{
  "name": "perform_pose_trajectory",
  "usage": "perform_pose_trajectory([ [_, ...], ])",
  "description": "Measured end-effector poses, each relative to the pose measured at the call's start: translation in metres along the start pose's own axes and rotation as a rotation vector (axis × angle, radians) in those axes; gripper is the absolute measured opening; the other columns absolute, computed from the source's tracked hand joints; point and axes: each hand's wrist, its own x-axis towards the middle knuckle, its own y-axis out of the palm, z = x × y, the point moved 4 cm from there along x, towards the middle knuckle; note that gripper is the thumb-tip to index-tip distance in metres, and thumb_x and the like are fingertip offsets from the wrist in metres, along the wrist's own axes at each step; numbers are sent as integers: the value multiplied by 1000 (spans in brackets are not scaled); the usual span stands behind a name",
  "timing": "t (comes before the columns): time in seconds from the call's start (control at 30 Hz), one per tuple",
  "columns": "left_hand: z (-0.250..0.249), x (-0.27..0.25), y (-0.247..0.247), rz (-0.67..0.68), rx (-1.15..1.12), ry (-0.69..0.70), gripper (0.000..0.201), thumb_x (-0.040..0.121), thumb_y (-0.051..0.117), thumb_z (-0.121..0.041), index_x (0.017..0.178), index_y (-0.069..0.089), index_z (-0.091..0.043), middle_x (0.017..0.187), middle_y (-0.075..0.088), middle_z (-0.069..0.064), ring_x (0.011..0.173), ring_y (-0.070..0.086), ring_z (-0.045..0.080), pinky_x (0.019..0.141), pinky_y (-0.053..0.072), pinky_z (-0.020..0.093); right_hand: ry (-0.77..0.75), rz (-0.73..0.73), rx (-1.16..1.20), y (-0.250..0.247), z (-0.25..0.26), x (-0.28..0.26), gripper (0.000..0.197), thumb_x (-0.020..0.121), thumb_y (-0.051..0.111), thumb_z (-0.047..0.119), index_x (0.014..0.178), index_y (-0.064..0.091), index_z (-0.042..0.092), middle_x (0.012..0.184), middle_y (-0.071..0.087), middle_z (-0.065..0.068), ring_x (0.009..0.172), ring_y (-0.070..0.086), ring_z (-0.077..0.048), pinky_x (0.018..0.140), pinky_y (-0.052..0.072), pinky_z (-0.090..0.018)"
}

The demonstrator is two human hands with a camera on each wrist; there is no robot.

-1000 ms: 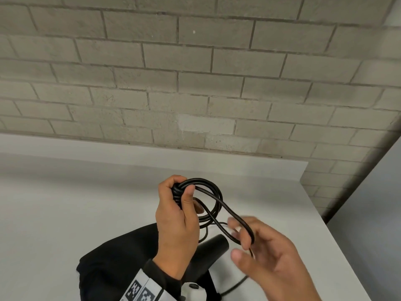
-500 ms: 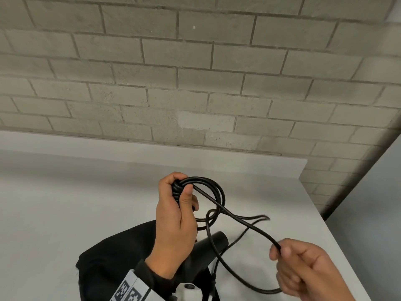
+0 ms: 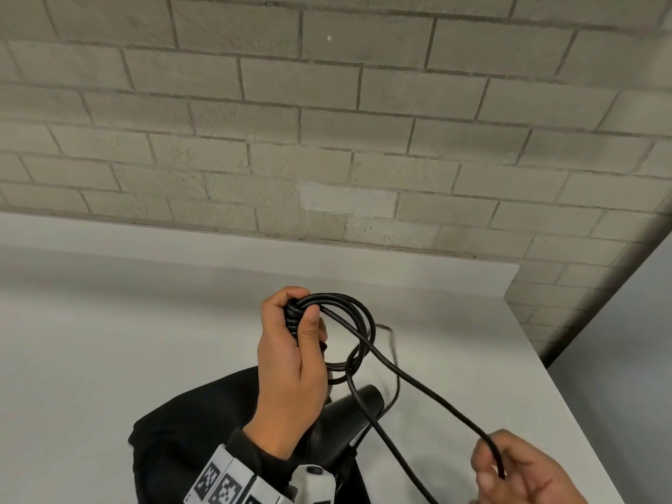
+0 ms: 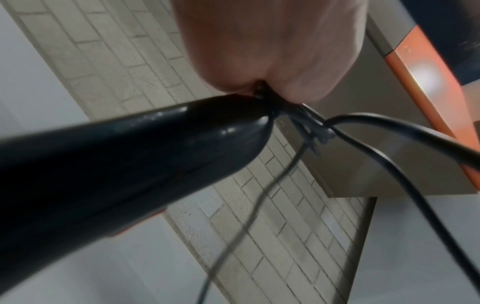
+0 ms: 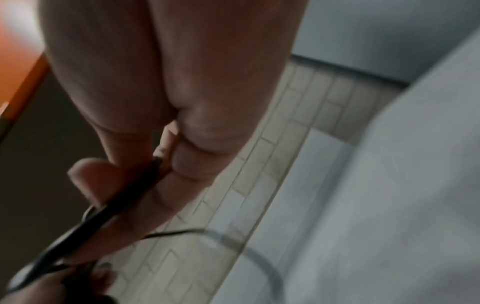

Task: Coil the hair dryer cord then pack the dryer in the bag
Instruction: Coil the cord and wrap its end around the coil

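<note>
Black cord [image 3: 418, 385] held in both hands' closed grips, above bag [image 3: 189, 423] on white table [image 3: 109, 340].

Head view: left hand [image 3: 291, 361] bare, no rings or glove seen. Dark sleeve [image 3: 251, 454] ends at the left wrist, cuff slightly bunched. Just below the cuff, a white boxy wrist unit [image 3: 254, 483] strapped on; its faces carry black-and-white square tag patterns [image 3: 222, 485]. A rounded white housing with a small dark round screw or button [image 3: 310, 470] sits beside it. Right hand [image 3: 523, 474] bare, wrist cut off by the frame edge; sleeve not visible. Wrist views: both hands close and blurred, no jewellery discernible.
</note>
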Motion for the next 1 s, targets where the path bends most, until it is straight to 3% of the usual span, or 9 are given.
perform_pose_trajectory([
  [0.1,3,3,-2,-23,12,0,14,96,39,-37,109,43,-35,77,56,-1,67,57,14,65,44,11,-35,-279,-279,-30,9,-9,70,32,94,55,62,65,-2,48,45,-20,44,35,-15,45,25,-18],
  [0.23,3,5,-2,-29,42,15,14,96,40,-35,109,43,-35,74,58,-4,73,61,13,71,44,10,-232,-493,-233,-44,14,-13,31,83,70,12,58,59,-2,51,58,-16,54,63,-32,60,54,-18],
  [0.3,3,4,-1,-33,46,23,15,96,40,-33,110,44,-30,76,59,-3,75,61,11,72,44,9,-162,-461,56,-38,3,-14,50,65,84,26,62,48,-9,45,44,-16,41,51,-39,53,58,-32],
  [0.4,5,5,-2,-35,67,21,17,98,42,-30,112,44,-22,81,61,-1,78,62,10,72,44,9,-139,-518,-188,-35,3,-19,63,46,89,57,55,55,5,43,34,-8,37,30,-14,41,30,-13],
  [0.5,3,5,-3,-22,86,17,15,98,44,-20,111,44,-27,86,63,-6,82,63,5,72,44,8,-163,-555,-633,-48,14,-22,46,60,92,15,40,51,16,42,32,-2,40,24,-17,41,20,-14],
  [0.67,2,4,1,17,31,-10,16,98,42,-24,108,42,-37,74,64,3,61,66,7,60,45,9,-150,-808,-649,-85,17,-23,32,65,87,5,57,56,9,47,44,-11,41,35,-10,46,31,-4],
  [0.83,1,-2,3,-14,41,-27,16,97,42,-25,106,41,-38,63,61,11,53,62,13,56,45,12,-301,-646,-559,-46,15,-4,69,57,83,-8,89,60,50,106,65,0,84,61,6,71,46,0],
  [0.9,0,-5,5,-5,39,-25,15,96,42,-25,106,42,-37,61,60,12,52,60,12,55,45,12,-468,-593,-631,-5,31,-2,62,52,70,20,105,52,45,115,57,17,102,55,0,83,46,-8],
  [1.0,-1,-6,5,2,31,-24,13,97,42,-28,106,42,-37,61,59,13,51,59,12,54,45,11,-758,-486,-707,73,55,-1,37,61,62,29,97,59,24,104,62,3,90,57,-14,72,45,-23],
])
